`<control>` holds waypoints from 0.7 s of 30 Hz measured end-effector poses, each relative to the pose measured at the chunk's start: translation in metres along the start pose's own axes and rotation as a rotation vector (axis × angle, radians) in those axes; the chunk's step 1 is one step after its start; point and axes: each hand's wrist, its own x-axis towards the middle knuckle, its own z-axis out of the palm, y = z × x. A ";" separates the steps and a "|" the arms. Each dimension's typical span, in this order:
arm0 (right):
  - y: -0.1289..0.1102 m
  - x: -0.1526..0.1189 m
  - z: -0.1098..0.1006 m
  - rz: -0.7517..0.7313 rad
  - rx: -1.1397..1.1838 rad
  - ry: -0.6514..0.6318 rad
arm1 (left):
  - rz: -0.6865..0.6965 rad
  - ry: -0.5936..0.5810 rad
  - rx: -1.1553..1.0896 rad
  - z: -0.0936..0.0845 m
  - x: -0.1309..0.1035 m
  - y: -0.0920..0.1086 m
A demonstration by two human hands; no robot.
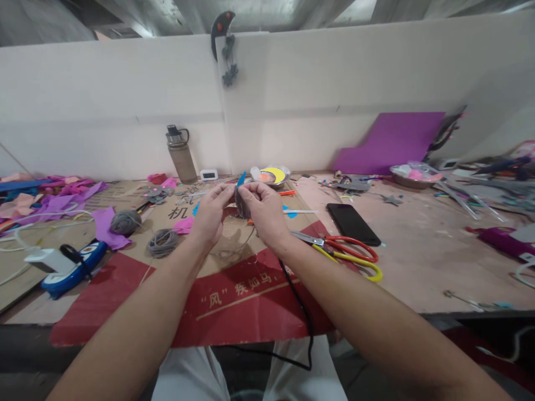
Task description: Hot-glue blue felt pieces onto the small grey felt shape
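My left hand (216, 207) and my right hand (264, 210) meet over the cardboard, fingers pinched together. Between them is a small dark grey piece (241, 205), its exact kind hidden by the fingers. A pointed blue strip (241, 178) sticks up from the same spot. A thin strand of grey yarn (246, 240) trails onto the cardboard below. Left of my left hand lie a loose coil of grey yarn (163, 243) and a grey yarn ball (125, 222). Scissors with red and yellow handles (353, 249) lie beside my right wrist.
Red-printed cardboard (246, 312) covers the table in front of me. A black phone (353, 224) lies at right, a bottle (182, 159) stands by the wall. A blue power strip (75, 273) with cables is at left. A black cord (304, 312) runs over the front edge.
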 end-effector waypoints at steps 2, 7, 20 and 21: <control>-0.001 0.000 -0.001 -0.021 0.005 0.009 | 0.023 -0.007 -0.011 0.000 0.000 0.001; -0.005 -0.001 -0.003 0.018 0.000 0.024 | 0.048 0.016 0.020 0.002 0.000 0.003; -0.001 0.000 -0.006 0.013 -0.076 0.048 | 0.231 0.082 0.230 -0.007 0.006 -0.004; -0.001 0.001 -0.006 0.010 -0.084 0.051 | 0.242 0.095 0.263 -0.008 0.006 -0.005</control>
